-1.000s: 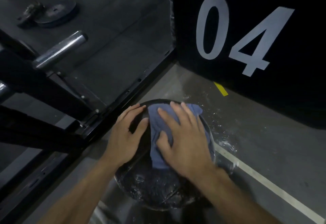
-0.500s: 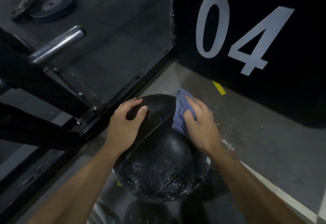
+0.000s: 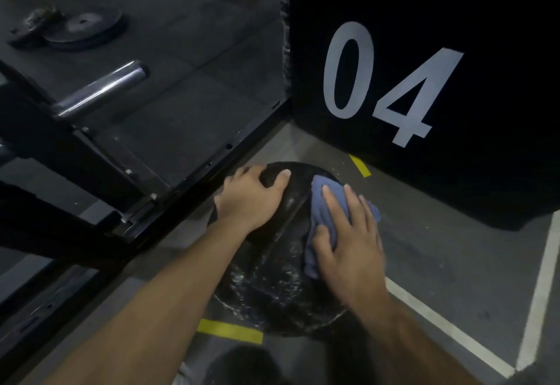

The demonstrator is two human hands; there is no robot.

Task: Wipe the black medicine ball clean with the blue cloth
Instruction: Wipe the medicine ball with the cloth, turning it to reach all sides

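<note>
I see the black medicine ball (image 3: 272,281) on the grey floor (image 3: 454,248), its far side hidden. My left hand (image 3: 248,199) cups its top, grip wide; my right hand (image 3: 348,242) presses the crumpled blue cloth (image 3: 325,202) flat on the wet, glossy right flank.

Round black rubber medicine ball (image 3: 272,287) has whitish wet streaks, soft blue cloth (image 3: 328,202) is plain. Black wall panel (image 3: 500,112) has pale grey "04", grey concrete floor (image 3: 454,248) has white and yellow lines.
</note>
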